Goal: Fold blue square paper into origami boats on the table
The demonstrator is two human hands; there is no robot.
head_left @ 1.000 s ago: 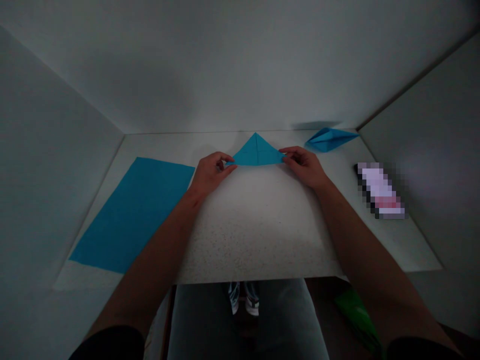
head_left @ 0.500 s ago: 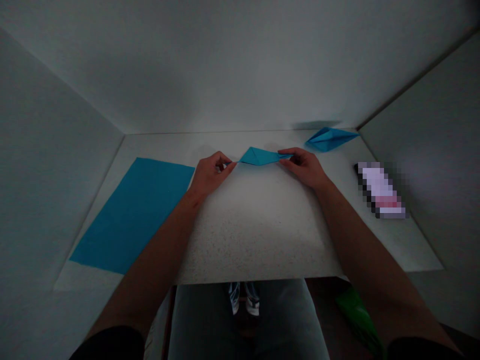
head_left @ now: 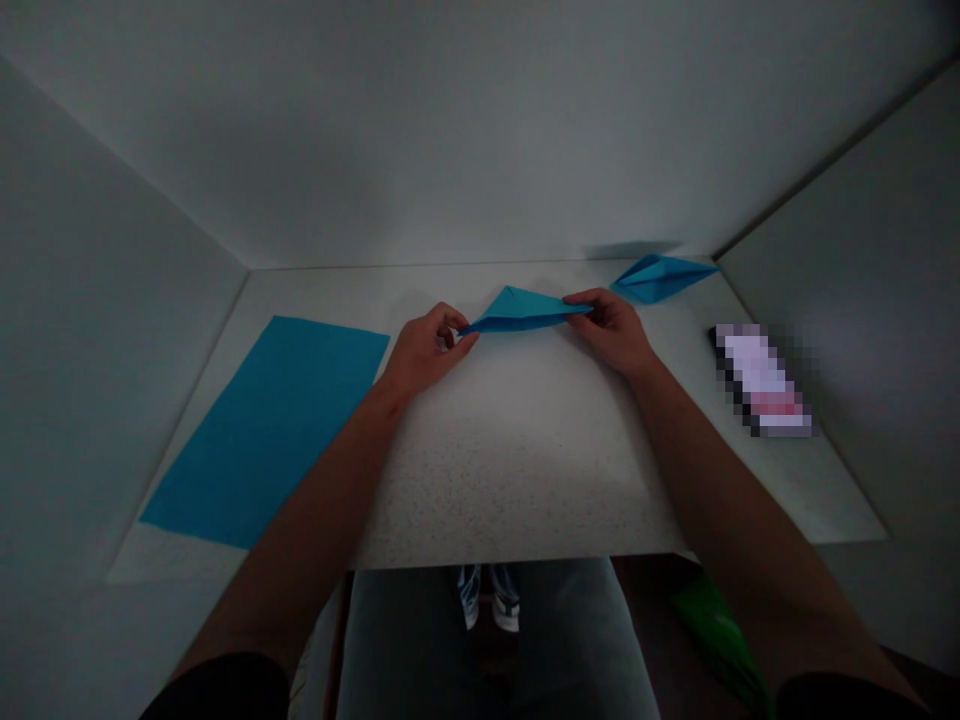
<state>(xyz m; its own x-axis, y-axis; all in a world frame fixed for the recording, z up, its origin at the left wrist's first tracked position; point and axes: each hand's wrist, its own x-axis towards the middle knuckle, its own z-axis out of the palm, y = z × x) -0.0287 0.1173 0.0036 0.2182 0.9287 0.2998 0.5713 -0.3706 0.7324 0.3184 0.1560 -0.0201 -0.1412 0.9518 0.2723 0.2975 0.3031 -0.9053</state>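
A folded blue paper triangle [head_left: 521,310] hangs just above the white table [head_left: 510,470], held by its two side corners. My left hand [head_left: 427,350] pinches the left corner. My right hand [head_left: 611,325] pinches the right corner. The triangle lies nearly flat, tipped away from me, with its peak pointing toward the back wall.
A flat blue paper sheet [head_left: 270,425] lies on the left of the table. A finished blue folded piece [head_left: 660,277] rests at the back right corner. A blurred-out dark object [head_left: 761,380] lies at the right. White walls close in the table on three sides.
The blue triangle stood upright facing me one second ago; it has tipped backward to lie nearly flat between my hands. Both hands stayed at its corners.
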